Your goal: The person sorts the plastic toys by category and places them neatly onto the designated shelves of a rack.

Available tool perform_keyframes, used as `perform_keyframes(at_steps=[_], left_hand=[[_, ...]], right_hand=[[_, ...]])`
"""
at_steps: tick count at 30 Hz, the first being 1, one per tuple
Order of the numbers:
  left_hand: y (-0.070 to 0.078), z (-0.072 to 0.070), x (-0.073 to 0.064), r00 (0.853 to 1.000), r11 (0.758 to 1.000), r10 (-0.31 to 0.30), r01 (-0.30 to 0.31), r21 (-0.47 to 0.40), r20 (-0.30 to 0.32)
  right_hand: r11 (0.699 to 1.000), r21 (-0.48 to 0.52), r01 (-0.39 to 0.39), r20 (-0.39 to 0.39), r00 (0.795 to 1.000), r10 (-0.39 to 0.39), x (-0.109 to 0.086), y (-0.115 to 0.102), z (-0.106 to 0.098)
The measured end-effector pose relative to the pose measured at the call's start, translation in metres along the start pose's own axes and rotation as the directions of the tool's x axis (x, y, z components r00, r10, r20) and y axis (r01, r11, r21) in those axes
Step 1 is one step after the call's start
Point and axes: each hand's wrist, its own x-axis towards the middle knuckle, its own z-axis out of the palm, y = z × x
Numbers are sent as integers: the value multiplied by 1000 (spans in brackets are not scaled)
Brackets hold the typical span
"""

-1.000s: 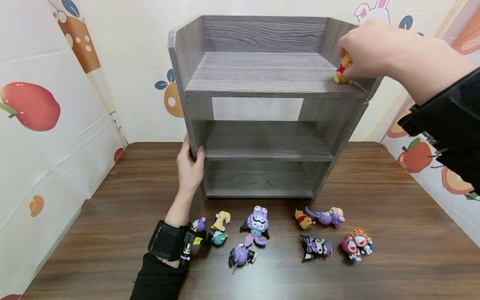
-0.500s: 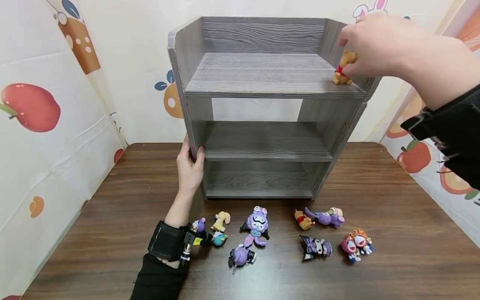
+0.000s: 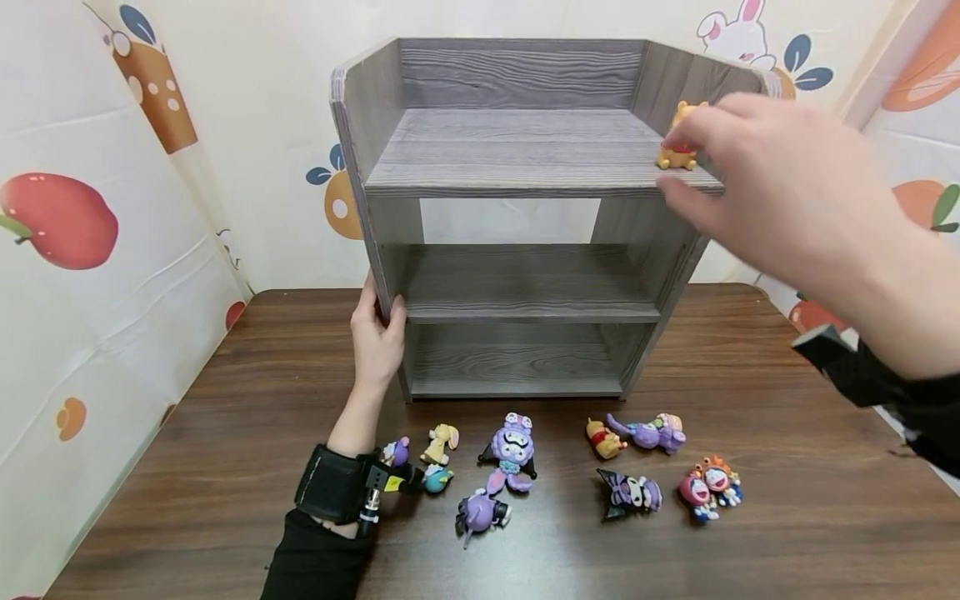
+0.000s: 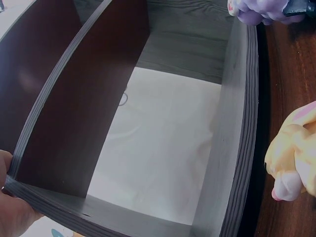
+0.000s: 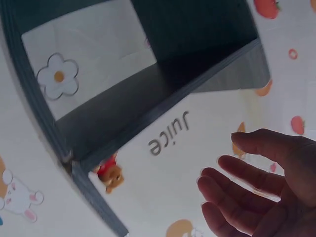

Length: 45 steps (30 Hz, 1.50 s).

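Observation:
A grey wooden shelf unit [image 3: 517,146] stands on the brown table. My left hand [image 3: 377,346] grips its left side panel; in the left wrist view, part of that hand [image 4: 15,215] shows at the panel's edge. On the top board, near the right end, sits an upright yellow bear figurine [image 3: 675,158] in a red shirt. My right hand [image 3: 802,196] is in front of it with fingers spread, overlapping its middle in the head view. The right wrist view shows that hand [image 5: 256,192] holding nothing, apart from the bear figurine [image 5: 111,175].
Several small figurines lie before the shelf. To the left are a yellow long-eared one [image 3: 440,444], a teal one [image 3: 437,477] and purple ones [image 3: 512,450]. Another red-shirted bear [image 3: 605,438], a black-and-purple figure [image 3: 632,494] and a red-and-orange pair [image 3: 711,490] lie right.
My right hand has let go of the bear figurine and drawn back toward me and downward, its fingers opening. The bear stays on the top board. My left hand has kept its grip.

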Motion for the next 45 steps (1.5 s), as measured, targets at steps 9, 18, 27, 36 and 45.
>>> perform_keyframes(at_steps=[9,18,27,36,45], left_hand=[[-1,0,0,1000,1000,-9,9,-3,-4],[-1,0,0,1000,1000,0,0,2,-3],[-1,0,0,1000,1000,0,0,0,5],[-1,0,0,1000,1000,3,-3,1,10],[-28,-2,1,999,999,42,-42,-21,2]], right_hand=[[959,129,252,-170,958,-229,-61,-56,22],[914,337,227,13,969,-246,-90,-107,25],[858,438,268,267,873,-409,-115,-103,79],[809,569,147,460,759,-461,-130,-103,105],[808,586,62,576,670,-469,-136,-98,126]])
